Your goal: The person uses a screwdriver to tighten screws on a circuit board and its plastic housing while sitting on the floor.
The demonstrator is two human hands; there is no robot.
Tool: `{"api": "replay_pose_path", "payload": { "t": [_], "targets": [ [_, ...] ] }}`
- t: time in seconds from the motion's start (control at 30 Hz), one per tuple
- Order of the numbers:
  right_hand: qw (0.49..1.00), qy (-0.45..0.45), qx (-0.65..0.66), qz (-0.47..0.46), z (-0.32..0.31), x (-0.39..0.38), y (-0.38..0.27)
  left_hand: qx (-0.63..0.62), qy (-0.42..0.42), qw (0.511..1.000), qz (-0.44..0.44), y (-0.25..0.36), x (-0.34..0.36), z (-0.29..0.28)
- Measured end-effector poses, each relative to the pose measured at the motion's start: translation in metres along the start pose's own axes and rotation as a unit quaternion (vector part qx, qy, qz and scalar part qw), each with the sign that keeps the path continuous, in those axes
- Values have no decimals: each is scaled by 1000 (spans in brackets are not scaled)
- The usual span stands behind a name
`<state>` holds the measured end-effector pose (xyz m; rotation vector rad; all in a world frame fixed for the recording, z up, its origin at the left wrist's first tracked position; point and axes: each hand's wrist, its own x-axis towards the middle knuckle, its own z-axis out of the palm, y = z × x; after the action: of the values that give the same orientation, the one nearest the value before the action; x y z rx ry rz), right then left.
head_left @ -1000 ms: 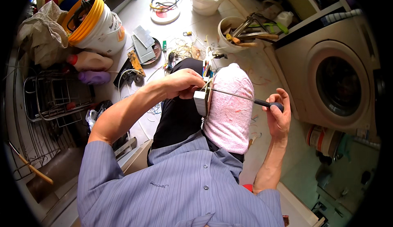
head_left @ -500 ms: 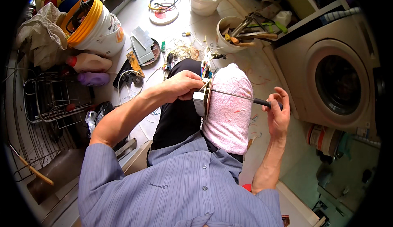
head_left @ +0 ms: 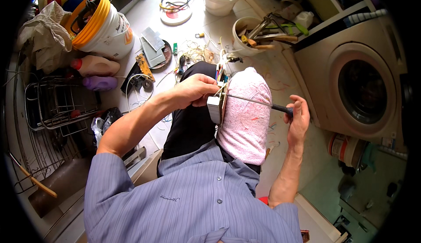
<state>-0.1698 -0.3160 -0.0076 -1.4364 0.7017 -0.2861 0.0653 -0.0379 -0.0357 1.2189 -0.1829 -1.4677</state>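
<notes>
Between my knees stands a circuit board [head_left: 223,105] seen edge-on, with a light grey ribbed block on its near side and coloured wires [head_left: 222,67] at its far end. My left hand [head_left: 199,89] is closed on the board's upper left part, its fingertips partly hidden. In my right hand [head_left: 299,117] is the black handle of a long screwdriver [head_left: 254,100], held by the fingers and palm. The thin shaft runs left across a pink towel [head_left: 245,124] draped over my right knee, and its tip meets the board near my left fingertips.
Loose wires and cable scraps [head_left: 197,52] lie beyond my knees. A tub of hand tools [head_left: 245,35] stands ahead to the right, near a front-loading washing machine [head_left: 366,83]. At left are an orange-rimmed bucket [head_left: 107,35], plastic bottles [head_left: 94,65] and a wire rack [head_left: 59,107].
My right hand has turned slightly around the screwdriver handle, its fingers curling differently. The left hand and the board have barely shifted.
</notes>
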Motion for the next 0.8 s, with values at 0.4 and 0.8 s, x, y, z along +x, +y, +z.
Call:
{"api": "replay_pose_path", "payload": {
  "t": [0.4, 0.8],
  "targets": [
    [985, 10, 130, -115, 23, -6, -2, 23, 7, 1000, -19, 4, -1, -1],
    [980, -16, 141, -137, 30, -12, -16, 16, -5, 999, -30, 0, 5, -9]
  ]
}}
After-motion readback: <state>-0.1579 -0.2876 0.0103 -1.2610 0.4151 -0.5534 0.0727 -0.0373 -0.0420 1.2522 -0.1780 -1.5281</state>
